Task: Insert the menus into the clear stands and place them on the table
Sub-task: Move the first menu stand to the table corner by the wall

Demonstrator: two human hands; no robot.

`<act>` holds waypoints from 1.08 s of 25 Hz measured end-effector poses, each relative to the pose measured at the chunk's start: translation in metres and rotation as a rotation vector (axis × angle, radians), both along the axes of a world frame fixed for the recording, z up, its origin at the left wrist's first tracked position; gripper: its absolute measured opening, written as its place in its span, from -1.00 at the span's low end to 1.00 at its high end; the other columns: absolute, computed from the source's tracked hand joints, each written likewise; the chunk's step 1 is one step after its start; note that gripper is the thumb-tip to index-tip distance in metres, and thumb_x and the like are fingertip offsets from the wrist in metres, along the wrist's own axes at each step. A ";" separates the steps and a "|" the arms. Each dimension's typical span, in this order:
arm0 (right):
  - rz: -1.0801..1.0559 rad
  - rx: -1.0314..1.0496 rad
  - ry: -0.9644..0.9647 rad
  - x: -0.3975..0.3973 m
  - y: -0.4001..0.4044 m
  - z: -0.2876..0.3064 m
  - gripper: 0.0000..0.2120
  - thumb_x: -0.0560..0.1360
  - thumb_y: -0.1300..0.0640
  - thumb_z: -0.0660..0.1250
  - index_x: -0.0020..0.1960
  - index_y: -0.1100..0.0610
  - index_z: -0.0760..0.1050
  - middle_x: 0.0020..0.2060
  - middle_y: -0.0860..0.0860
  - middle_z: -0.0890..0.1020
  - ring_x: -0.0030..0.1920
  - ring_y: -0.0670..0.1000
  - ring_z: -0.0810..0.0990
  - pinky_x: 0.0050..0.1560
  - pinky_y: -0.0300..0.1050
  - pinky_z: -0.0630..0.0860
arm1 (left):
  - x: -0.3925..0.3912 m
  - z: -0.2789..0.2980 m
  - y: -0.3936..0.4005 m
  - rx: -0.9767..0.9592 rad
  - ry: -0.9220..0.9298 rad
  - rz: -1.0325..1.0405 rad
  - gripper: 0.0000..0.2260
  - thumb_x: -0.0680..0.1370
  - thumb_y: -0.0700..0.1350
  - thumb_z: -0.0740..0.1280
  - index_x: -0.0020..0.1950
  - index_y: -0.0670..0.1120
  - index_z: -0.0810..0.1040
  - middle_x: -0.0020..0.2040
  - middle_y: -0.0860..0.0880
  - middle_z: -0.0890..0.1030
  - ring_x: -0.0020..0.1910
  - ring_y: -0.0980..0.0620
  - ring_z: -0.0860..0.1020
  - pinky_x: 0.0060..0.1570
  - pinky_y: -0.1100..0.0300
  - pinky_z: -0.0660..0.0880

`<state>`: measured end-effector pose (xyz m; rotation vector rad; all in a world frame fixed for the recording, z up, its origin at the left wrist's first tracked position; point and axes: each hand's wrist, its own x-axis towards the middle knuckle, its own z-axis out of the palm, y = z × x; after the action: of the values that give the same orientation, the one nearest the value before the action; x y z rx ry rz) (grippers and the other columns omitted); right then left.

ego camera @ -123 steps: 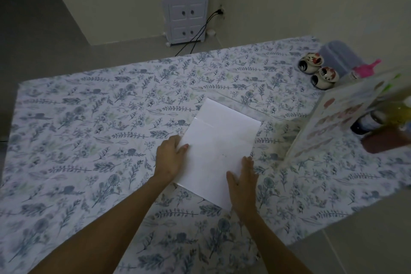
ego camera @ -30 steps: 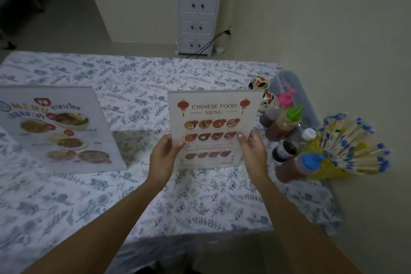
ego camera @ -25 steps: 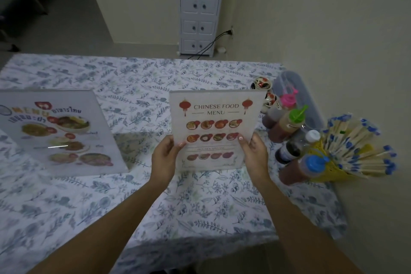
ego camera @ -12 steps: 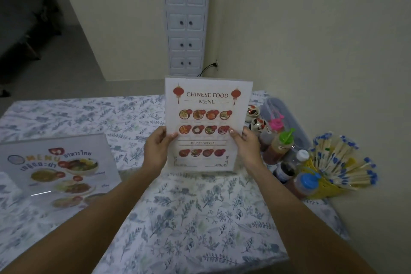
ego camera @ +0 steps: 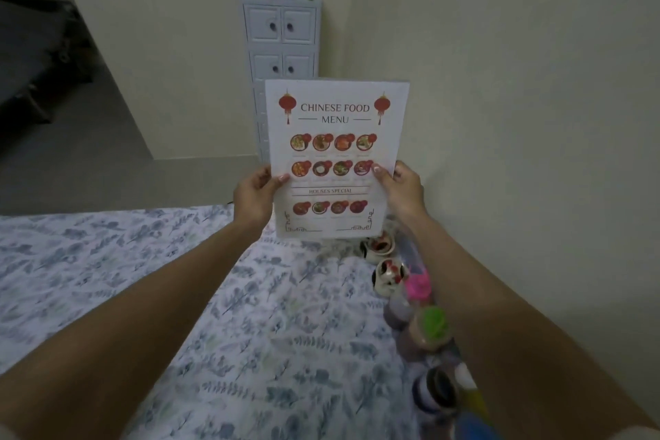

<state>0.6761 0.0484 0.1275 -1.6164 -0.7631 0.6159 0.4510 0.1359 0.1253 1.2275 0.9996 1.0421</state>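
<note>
A white sheet headed "Chinese Food Menu" [ego camera: 334, 125] stands upright in the air above the far side of the table [ego camera: 107, 261], its printed face toward me. It looks to be inside a clear stand, whose edges barely show. My left hand [ego camera: 255, 195] grips its left edge and my right hand [ego camera: 400, 189] grips its right edge, thumbs on the front. The other menu stand is out of view.
The table wears a blue floral cloth. Along its right edge stand two small painted pots [ego camera: 384, 261], a pink-capped bottle [ego camera: 416, 291], a green-capped bottle [ego camera: 430, 327] and further bottles. A white drawer cabinet [ego camera: 282, 36] stands against the wall behind.
Both hands have lifted the Chinese menu higher and farther from me. The view has tilted up and right, so the Thai menu stand at the left has dropped out of view.
</note>
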 end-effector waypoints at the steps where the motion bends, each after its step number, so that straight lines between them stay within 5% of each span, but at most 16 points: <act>1: 0.007 -0.006 -0.002 0.023 0.013 -0.003 -0.72 0.51 0.02 0.38 0.09 0.21 0.56 0.00 0.13 0.71 -0.02 0.13 0.69 0.04 0.12 0.64 | 0.023 -0.005 0.012 -0.005 0.005 0.013 -0.81 0.54 -0.20 0.35 0.13 -0.17 0.57 0.01 -0.04 0.66 -0.11 0.10 0.63 -0.25 0.36 0.57; 7: 0.015 0.007 0.132 0.120 0.058 -0.049 -0.74 0.51 0.13 0.39 0.13 0.25 0.55 0.05 0.19 0.69 0.08 0.21 0.67 0.13 0.20 0.60 | 0.119 -0.053 0.054 -0.070 0.027 0.014 -0.87 0.53 -0.21 0.37 -0.12 0.03 0.56 -0.07 0.01 0.67 -0.15 0.11 0.65 -0.21 0.27 0.58; 14: -0.001 -0.047 0.232 0.154 0.067 -0.119 -0.81 0.52 0.16 0.38 0.11 0.19 0.57 -0.06 0.06 0.71 -0.03 0.11 0.70 0.03 0.09 0.65 | 0.157 -0.110 0.068 -0.115 0.110 0.022 -0.95 0.52 -0.20 0.37 -0.09 -0.06 0.56 -0.15 0.10 0.67 -0.27 0.22 0.66 -0.37 0.43 0.54; 21: 0.017 -0.047 0.245 0.159 0.071 -0.141 -0.95 0.50 0.12 0.40 -0.06 -0.01 0.58 -0.12 -0.04 0.73 -0.10 0.00 0.72 -0.11 -0.02 0.65 | 0.156 -0.135 0.068 -0.097 0.150 0.021 -0.92 0.52 -0.16 0.37 0.01 -0.08 0.57 0.02 -0.07 0.70 -0.03 -0.03 0.67 -0.03 0.10 0.59; 27: 0.017 -0.052 0.244 0.156 0.069 -0.141 -0.96 0.52 0.11 0.38 -0.05 -0.01 0.57 -0.06 0.01 0.72 -0.01 0.09 0.71 -0.02 0.06 0.66 | 0.154 -0.137 0.062 -0.050 0.216 0.028 -0.88 0.52 -0.09 0.37 0.05 -0.02 0.58 -0.06 0.07 0.70 -0.05 0.08 0.68 -0.05 0.17 0.59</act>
<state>0.8317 0.1177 -0.0140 -1.5483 -0.5851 0.8345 0.6052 0.1978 -0.0117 1.3077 1.2046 0.9134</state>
